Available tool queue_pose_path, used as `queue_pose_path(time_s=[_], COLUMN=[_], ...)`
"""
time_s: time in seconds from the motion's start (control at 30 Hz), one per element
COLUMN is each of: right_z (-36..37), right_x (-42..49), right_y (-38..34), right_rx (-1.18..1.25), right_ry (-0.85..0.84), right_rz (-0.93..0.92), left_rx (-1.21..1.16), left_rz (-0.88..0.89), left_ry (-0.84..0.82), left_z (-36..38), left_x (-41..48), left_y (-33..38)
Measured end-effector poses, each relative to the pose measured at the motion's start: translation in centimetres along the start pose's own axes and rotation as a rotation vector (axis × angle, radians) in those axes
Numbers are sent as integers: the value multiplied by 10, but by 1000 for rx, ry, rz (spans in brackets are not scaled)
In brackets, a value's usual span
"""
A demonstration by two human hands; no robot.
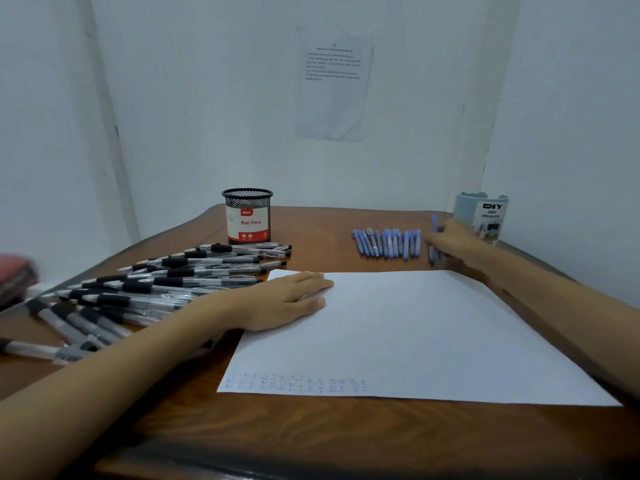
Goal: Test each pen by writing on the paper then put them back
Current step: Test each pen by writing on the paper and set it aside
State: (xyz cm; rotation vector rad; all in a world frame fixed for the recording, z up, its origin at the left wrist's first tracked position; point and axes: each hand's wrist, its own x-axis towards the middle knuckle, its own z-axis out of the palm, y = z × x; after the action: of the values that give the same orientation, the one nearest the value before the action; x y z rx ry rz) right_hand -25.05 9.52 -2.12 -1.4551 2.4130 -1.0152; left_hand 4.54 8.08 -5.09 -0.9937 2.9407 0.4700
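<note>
Right hand (450, 242) grips blue pen (434, 221) nr far-right corner of table (311, 438); left hand (287, 299) flat, steadies paper (415, 334) for writing.

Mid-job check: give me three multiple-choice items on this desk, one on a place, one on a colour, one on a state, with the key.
1. Where on the paper are the test marks?
A. far right corner
B. near edge, left part
C. centre

2. What colour is the pen in the right hand?
A. black
B. red
C. blue

3. What is the left hand doing?
A. resting flat on the paper
B. curled into a fist
C. lifted off the table

Key:
1 B: the scribbles run along the near edge at the left.
2 C: it matches the row of blue pens beside it.
3 A: its fingers lie straight on the paper's far left corner.
</note>
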Motion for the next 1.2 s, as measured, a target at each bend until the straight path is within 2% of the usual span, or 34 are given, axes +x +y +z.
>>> queue_pose_path(time_s=[0.1, 0.37, 0.57, 0.7, 0.8, 1.07, 1.2], right_z=[4, 10, -18, -59, -84, -100, -95], right_x=[17, 20, -17, -46, -69, -102, -102], right_y=[18, 31, 16, 24, 37, 66, 71], right_rx=[-273, -344, -598, -476, -367, -432, -364], right_ry=[20, 56, 38, -157, -222, -172, -133], right_rz=[-11, -94, -136, 44, 107, 129, 88], left_rx=[-3, 19, 25, 48, 70, 100, 90], left_rz=[1, 0, 19, 15, 26, 32, 61], left_ry=[0, 16, 58, 76, 97, 181, 202], left_z=[-1, -1, -2, -1, 0, 8, 8], left_x=[1, 2, -1, -1, -1, 12, 10], left_y=[-1, 0, 0, 1, 3, -18, -14])
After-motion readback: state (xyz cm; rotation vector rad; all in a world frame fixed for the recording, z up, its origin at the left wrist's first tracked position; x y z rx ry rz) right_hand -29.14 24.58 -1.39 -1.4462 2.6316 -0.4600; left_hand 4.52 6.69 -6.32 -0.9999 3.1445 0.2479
